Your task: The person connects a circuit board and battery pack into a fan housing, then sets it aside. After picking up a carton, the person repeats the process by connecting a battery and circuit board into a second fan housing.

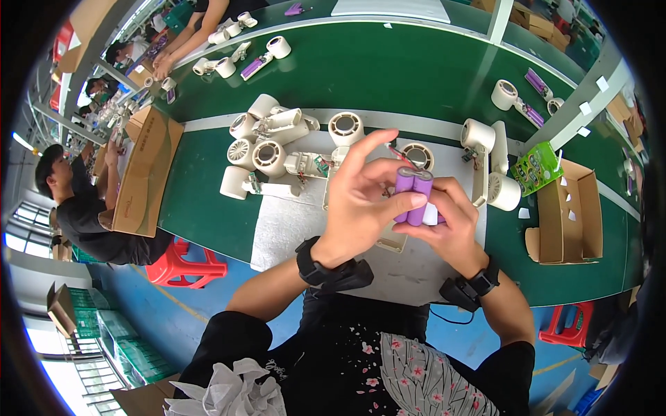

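A pack of purple cylindrical battery cells (420, 186) is held up between my two hands, above a pale mat (281, 229). My left hand (355, 204) presses its thumb on the front of the cells, its index finger raised and curved. On the other side, my right hand (454, 220) wraps its fingers round the pack; a white patch shows by its fingertips. Thin red and dark wires (401, 154) rise behind the cells. Just beyond my hands stands a round white motor housing (417, 157). Part of a white casing (393, 240) shows below the pack.
Several white housings with handles (269, 157) cluster left of the mat; more (479, 135) stand right. A green packet (536, 168) and open cardboard box (583, 215) lie far right. A large carton (149, 173) and a seated co-worker (90, 201) are at left.
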Available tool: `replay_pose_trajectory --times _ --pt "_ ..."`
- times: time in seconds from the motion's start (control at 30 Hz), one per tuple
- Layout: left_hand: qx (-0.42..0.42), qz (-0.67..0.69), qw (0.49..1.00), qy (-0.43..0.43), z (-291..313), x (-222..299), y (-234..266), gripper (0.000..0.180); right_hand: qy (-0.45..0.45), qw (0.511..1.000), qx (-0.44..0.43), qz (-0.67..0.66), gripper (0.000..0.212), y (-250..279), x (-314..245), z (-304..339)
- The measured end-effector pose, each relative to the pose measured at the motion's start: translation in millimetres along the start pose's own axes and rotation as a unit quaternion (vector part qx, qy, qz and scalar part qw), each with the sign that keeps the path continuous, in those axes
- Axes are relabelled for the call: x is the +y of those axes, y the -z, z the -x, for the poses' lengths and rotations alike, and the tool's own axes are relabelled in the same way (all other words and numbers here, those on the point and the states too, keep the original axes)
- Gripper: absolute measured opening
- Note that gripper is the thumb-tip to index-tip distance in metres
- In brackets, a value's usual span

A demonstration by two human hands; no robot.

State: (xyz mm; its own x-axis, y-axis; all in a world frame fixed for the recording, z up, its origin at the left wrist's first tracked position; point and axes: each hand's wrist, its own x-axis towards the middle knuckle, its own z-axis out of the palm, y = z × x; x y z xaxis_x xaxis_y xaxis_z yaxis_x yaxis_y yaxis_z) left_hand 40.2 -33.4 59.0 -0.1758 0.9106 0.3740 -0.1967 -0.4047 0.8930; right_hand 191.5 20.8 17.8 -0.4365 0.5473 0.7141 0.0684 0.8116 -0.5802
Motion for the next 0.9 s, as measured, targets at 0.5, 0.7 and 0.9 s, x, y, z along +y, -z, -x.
replay_pose_trajectory --times 0.5,0.7,0.9 --pt "0.125 -0.347 0.926 0.086 61 98 171 0.034 -0.403 0.833 0.157 -0.344 0.035 11 25 4" --pt "0.111 -0.381 0.881 0.257 107 74 217 0.021 -0.294 0.908 0.112 -0.277 0.038 1 9 -6" --pt "0.091 -0.636 0.751 0.149 101 67 212 0.023 -0.315 0.922 0.078 -0.21 0.037 1 17 2"
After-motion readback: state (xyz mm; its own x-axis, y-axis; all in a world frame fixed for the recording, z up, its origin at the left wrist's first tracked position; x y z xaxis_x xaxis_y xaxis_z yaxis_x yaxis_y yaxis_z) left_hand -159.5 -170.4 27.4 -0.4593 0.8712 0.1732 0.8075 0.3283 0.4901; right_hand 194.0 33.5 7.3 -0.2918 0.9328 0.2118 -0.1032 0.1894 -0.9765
